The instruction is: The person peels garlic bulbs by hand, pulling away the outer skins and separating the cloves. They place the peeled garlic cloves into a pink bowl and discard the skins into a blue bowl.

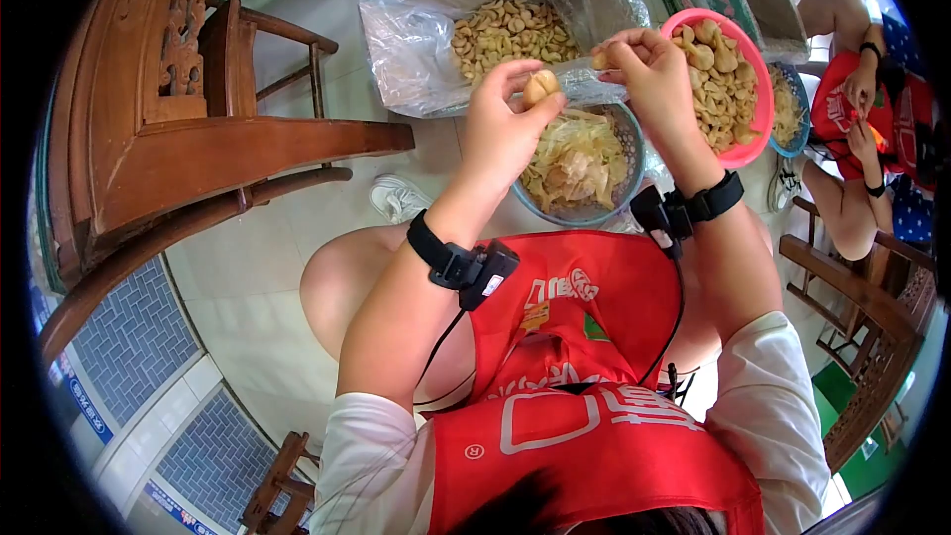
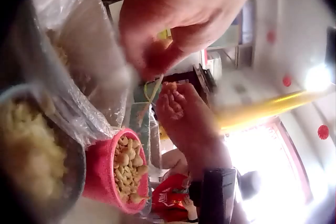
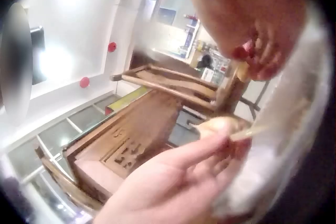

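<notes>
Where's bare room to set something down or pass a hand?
Tiled floor, between the carved wooden furniture, white shoe and left knee.
Crowded: plastic-lined box, bluish basket and pink tub sit close together, with left hand and right hand above the box-basket side.

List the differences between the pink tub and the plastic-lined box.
Shape: the tub is round; the box is rectangular.
Surface: the tub is solid pink; the box is covered in clear, crinkled plastic.
Fill: the tub is heaped with pieces; the box has pieces over only part of its bottom.
Shared: both are open-topped and hold pale tan pieces.
</notes>
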A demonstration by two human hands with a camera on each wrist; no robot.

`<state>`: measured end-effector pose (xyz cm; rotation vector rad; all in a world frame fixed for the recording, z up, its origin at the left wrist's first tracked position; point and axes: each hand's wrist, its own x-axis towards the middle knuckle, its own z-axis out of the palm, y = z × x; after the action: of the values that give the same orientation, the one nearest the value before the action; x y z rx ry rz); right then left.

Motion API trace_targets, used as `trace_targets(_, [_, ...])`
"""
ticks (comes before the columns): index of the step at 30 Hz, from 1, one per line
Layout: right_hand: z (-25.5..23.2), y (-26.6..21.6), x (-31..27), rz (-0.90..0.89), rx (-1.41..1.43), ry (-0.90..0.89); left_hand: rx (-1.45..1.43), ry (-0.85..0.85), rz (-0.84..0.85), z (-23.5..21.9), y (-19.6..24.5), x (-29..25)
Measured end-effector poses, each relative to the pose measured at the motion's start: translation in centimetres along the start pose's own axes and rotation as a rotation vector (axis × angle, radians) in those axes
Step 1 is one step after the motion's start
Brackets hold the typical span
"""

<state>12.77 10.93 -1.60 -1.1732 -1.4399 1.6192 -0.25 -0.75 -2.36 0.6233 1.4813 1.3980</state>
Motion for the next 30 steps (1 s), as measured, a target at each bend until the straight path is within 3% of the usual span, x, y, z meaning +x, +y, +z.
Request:
trace_targets(1, [-0.6,-0.1,0.4,-0.001,0.0,0.001,-0.044,0.051,0.008,0.1,-0.1,0.0])
trace_targets(3, [-1.8,-0.1,1.0,-0.011,-0.658,-0.201,-0.05,0.048,-0.023,-0.2,0.0,0.1])
trace_targets(4, [-1.9,0.6,1.1,-0.045,-0.689,-0.201,-0.056,0.045,-0.056,-0.3,0.1,0.1])
trace_targets(5, [-1.6,1.2,1.0,-0.045,-0.689,-0.199,-0.056,0.043,-0.056,-0.4,0.1,0.1])
trace_targets(7, [-0.1,1.3,0.7,-0.154,-0.109,-0.078,-0.049,-0.013,-0.094,-0.3,0.0,0.1])
trace_targets(10, [0.9,-0.1,0.4,-0.222,-0.023,0.034,-0.097,-0.07,-0.08,-0.2,-0.4,0.2])
trace_targets(11, [0.8,0.2,0.4,-0.221,-0.023,0.034,-0.096,-0.069,-0.081,-0.3,-0.5,0.1])
trace_targets(13, [0.6,0.7,0.4,-0.297,-0.229,-0.269,-0.089,-0.096,-0.063,-0.2,-0.5,0.2])
trace_targets(17, [1.3,-0.2,-0.9,-0.202,-0.327,-0.37,-0.066,-0.109,-0.07,-0.2,0.0,0.2])
trace_targets(23, [1.6,0.1,-1.1,-0.306,-0.343,-0.329,-0.04,-0.135,-0.068,-0.3,-0.2,0.2])
trace_targets(30, [2.3,-0.1,-2.3,-0.444,-0.458,-0.181,-0.302,-0.078,-0.152,0.0,-0.5,0.1])
